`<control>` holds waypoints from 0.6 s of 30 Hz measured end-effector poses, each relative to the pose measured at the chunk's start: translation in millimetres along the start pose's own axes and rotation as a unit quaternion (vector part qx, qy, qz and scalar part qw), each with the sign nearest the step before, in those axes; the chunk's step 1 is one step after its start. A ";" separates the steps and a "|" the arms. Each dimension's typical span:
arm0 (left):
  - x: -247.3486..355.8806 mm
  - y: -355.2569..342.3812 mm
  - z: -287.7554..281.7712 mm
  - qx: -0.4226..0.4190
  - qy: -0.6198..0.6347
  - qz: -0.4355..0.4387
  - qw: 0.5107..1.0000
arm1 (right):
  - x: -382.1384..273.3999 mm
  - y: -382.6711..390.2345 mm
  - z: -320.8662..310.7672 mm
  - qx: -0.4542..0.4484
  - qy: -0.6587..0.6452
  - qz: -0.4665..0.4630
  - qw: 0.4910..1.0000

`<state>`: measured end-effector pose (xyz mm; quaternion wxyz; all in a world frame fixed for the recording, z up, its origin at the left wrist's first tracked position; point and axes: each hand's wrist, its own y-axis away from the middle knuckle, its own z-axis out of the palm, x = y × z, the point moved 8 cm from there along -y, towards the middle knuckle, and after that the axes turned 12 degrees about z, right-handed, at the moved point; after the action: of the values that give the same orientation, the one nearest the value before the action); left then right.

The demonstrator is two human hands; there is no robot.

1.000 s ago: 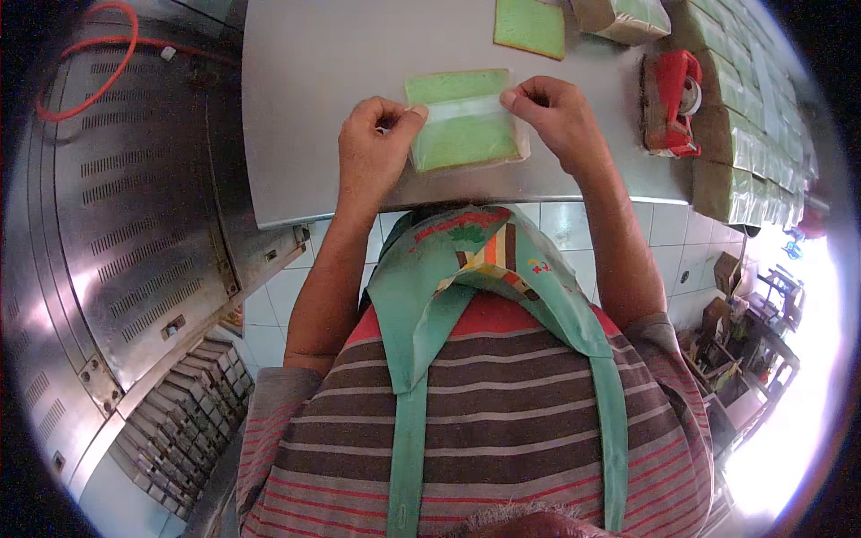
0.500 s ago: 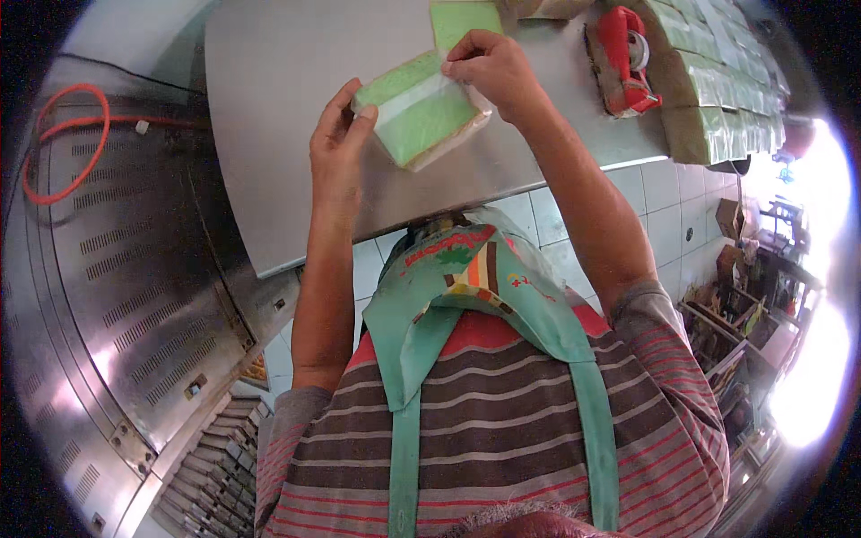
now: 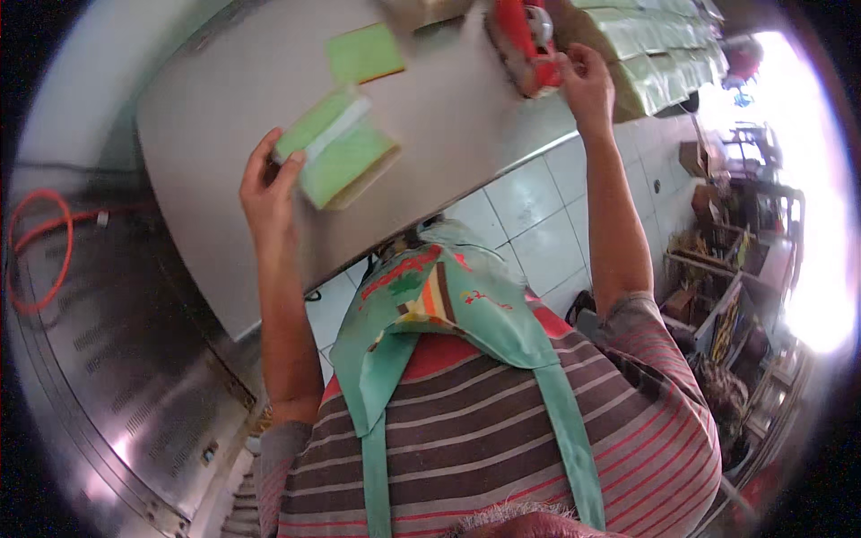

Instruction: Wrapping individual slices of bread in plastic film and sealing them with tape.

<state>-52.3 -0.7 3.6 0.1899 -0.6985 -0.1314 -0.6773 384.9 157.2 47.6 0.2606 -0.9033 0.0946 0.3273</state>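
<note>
A green cake in clear wrapping (image 3: 345, 161), with a pale white strip across its top, rests on the metal table. My left hand (image 3: 273, 184) grips its left end, thumb on top and fingers behind. At the front end of a red tape dispenser (image 3: 517, 40), my right hand (image 3: 587, 85) is closed in a pinch on the tape, whose end is blurred and partly hidden by the fingers. A thin flat green piece (image 3: 366, 54) lies just beyond the wrapped cake.
Rows of wrapped green blocks (image 3: 650, 54) are stacked right of the dispenser. A brown box-like thing (image 3: 421, 13) sits at the table's far edge. Left of the metal table (image 3: 215, 170) stands a vented steel cabinet (image 3: 108, 386) with an orange hose (image 3: 67, 251). Cluttered shelves (image 3: 717, 296) stand at right.
My right hand has left the wrapped cake and moved right to the tape dispenser. My left hand keeps its grip on the cake. The whole view has swung to the right.
</note>
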 end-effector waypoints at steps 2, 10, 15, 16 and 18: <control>0.8 -2.6 0.9 0.002 -0.032 0.002 0.999 | 35.0 -6.8 21.2 -0.149 -0.089 0.142 0.975; -3.2 -11.3 24.2 -0.034 -0.004 0.015 0.999 | 50.1 -5.8 47.8 -0.309 -0.213 0.375 0.848; -2.7 -13.2 31.4 -0.040 0.004 0.022 0.999 | 49.9 -14.8 45.9 -0.289 -0.173 0.377 0.863; -1.7 -13.2 31.5 -0.038 -0.003 0.021 0.999 | 52.5 -8.0 42.8 -0.288 -0.173 0.377 0.863; 0.9 -11.7 31.9 -0.033 -0.007 0.020 0.999 | 45.1 0.2 19.7 -0.205 -0.208 0.290 0.911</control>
<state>-28.8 23.8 5.2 0.1790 -0.7119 -0.0964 -0.6722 408.8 167.4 5.8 -0.0232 -0.7810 0.2265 0.5815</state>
